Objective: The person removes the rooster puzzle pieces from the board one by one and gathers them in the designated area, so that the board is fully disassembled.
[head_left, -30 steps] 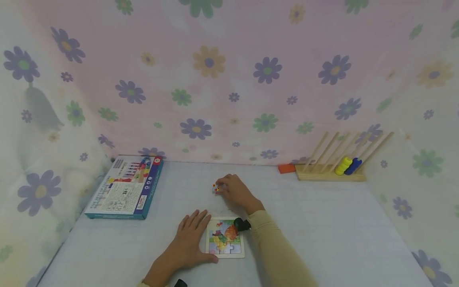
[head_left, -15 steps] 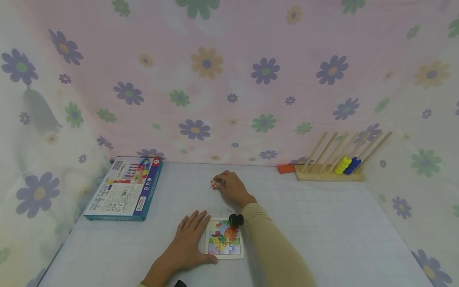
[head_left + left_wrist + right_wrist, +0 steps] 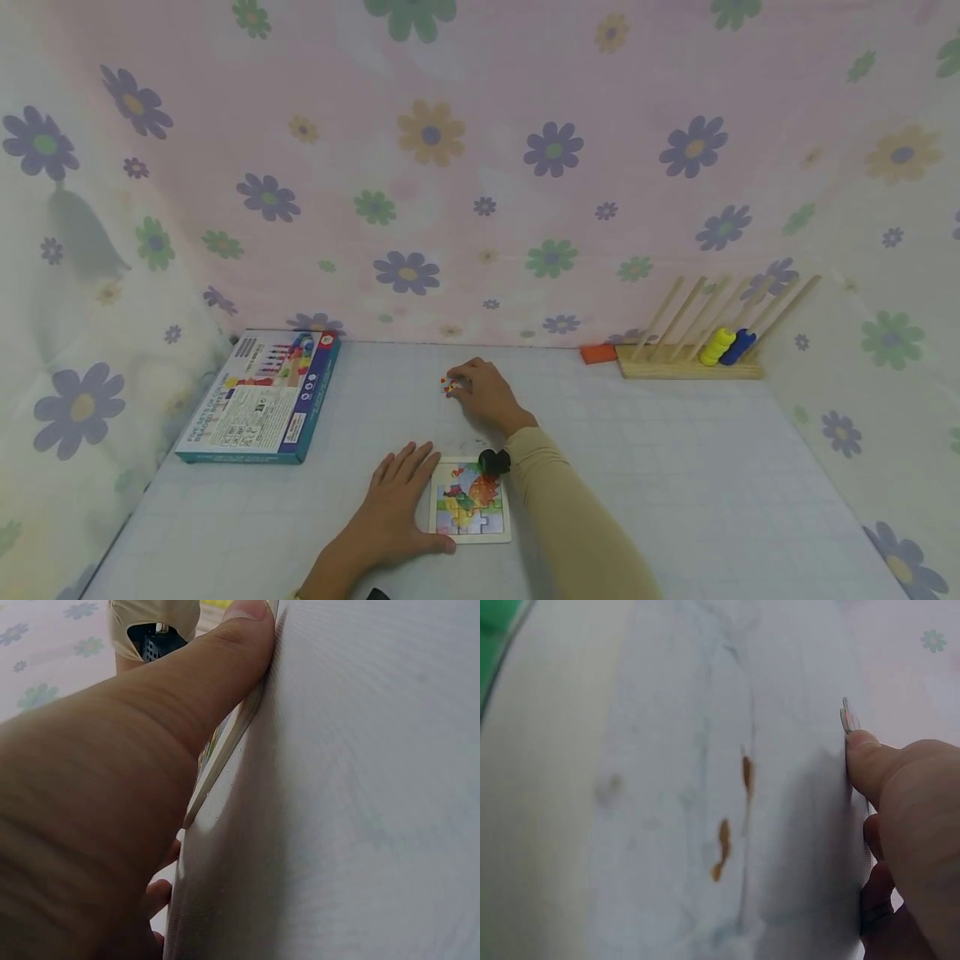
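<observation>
Right hand (image 3: pixel 486 393) pinches a small, multicoloured flat puzzle piece (image 3: pixel 447 386) towards the white-covered table's (image 3: pixel 690 475) far edge! Left hand (image 3: pixel 396 510), fingers spread straight, gripping nothing, thumb touching the square, white-framed picture puzzle (image 3: pixel 470 498) towards the near edge.

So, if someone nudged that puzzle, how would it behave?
The puzzle would probably slide rather than tip, since it lies flat on the table. It looks stiff: its frame shows straight edges. If tilted, pieces might fall out, as they seem merely set inside.
</observation>
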Motion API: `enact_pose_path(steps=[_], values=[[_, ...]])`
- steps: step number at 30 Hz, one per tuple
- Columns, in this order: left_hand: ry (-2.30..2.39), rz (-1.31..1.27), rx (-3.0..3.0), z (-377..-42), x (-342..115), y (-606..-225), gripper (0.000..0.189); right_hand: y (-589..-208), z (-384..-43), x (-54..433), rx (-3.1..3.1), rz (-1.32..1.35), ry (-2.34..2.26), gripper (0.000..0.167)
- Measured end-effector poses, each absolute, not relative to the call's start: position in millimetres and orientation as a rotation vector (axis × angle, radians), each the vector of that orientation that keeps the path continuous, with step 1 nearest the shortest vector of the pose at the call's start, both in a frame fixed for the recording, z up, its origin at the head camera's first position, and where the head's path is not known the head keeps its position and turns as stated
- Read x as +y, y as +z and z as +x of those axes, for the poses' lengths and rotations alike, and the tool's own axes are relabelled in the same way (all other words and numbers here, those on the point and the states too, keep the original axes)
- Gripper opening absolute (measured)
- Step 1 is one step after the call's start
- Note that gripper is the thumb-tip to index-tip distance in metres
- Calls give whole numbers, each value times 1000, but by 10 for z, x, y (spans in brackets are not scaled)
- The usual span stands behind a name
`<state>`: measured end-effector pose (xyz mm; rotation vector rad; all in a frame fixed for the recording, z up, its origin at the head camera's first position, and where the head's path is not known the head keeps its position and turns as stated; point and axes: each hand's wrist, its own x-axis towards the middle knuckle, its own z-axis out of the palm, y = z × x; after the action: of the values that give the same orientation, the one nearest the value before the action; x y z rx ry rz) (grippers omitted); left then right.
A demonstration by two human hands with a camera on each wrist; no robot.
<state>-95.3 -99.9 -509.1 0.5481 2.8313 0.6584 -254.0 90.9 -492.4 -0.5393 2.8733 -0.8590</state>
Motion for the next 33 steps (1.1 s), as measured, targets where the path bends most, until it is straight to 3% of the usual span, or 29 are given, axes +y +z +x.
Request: enact_pose_path(steps=[16,22,29,33], values=[[671,560,2834,-935,-991,-5080,123,-4947,-2307,1214,2706,-445,-1189,49],[666,553,2836,-943,-1006,-5086,122,-4830,-2013,1307,2706,-479,-1055,42],[651,563,2827,-939,-1002,-5071,123,-4725,-1562,1443,2705,-641,-984,22],[640,547,2833,-934,-989,-5061,122,-4741,-1398,1484,2667,-690,-985,21]])
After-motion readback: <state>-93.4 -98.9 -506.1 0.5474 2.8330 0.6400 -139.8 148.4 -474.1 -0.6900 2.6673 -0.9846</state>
